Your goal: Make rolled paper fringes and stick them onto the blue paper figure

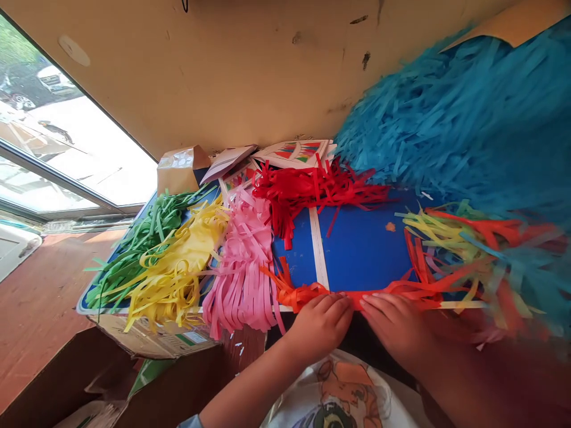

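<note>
My left hand (pixel 322 324) and my right hand (pixel 392 324) lie side by side at the near edge of a blue board (pixel 361 246). The fingers of both are curled and pinched on a band of orange-red fringed paper (pixel 352 294) that runs along that edge. Piles of cut paper strips rest on the board: green (pixel 143 238), yellow (pixel 178 267), pink (pixel 245 267) and red (pixel 307 193). A mixed bunch of coloured strips (pixel 473 244) lies to the right of my hands.
A large mass of blue paper fringe (pixel 464 125) fills the right side. A brown paper bag (pixel 181 166) and printed sheets (pixel 294 151) stand at the back by the wall. Cardboard boxes (pixel 147 339) sit under the board's left end. A window is at far left.
</note>
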A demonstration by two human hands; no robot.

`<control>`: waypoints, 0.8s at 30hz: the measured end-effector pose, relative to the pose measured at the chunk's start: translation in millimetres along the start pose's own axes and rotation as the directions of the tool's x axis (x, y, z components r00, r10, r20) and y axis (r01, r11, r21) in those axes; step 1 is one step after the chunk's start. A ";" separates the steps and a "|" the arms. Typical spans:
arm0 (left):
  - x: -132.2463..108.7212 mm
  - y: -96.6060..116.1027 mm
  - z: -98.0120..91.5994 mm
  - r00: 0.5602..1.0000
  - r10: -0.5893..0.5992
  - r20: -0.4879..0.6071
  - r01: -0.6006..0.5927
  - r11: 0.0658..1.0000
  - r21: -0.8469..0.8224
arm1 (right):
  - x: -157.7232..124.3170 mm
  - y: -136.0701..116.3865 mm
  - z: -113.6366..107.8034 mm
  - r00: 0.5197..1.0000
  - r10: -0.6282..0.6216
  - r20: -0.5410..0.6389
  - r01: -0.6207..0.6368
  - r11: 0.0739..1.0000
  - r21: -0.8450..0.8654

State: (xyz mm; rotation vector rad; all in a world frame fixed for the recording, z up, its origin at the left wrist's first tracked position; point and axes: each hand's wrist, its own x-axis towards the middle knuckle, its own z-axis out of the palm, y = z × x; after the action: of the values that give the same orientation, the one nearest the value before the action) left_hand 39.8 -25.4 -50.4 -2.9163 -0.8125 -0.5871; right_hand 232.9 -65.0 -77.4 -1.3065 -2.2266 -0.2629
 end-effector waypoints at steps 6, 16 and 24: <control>-6.4 -10.2 0.1 0.999 -0.034 0.030 0.033 0.999 0.030 | -0.3 8.2 -8.3 0.993 -0.118 -0.003 0.118 0.992 -0.041; -2.1 -7.8 -7.8 0.961 -0.247 0.123 0.245 0.969 0.031 | 31.5 14.2 -20.6 0.967 0.079 0.242 -0.103 0.991 0.088; 8.5 -15.6 -15.6 0.907 -0.393 0.152 0.405 0.912 -0.062 | 39.2 17.3 -25.7 0.890 0.293 0.349 -0.296 0.954 -0.045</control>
State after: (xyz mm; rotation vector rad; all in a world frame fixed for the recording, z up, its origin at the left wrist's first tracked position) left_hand 33.2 -10.3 -33.5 -2.9081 -1.4608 -0.4584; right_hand 241.6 -37.7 -36.5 -1.7779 -2.2600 0.1062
